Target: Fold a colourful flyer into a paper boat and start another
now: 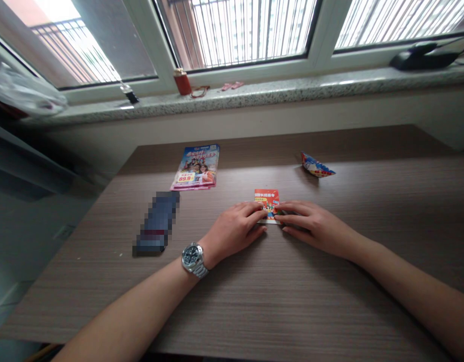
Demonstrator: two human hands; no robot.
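Note:
A small red and orange printed paper, perhaps a folded flyer, lies on the wooden table in front of me. My left hand rests on its left edge with the fingers stretched out, and a metal watch is on that wrist. From the other side, my right hand lays its outstretched fingers on the right edge. The fingertips cover part of the print. Beyond my right hand sits a colourful paper folded into a pointed shape.
Several printed flyers are stacked at the back left. A dark, pixelated object lies left of my left hand. On the stone windowsill are a red container, pink pieces and a black device.

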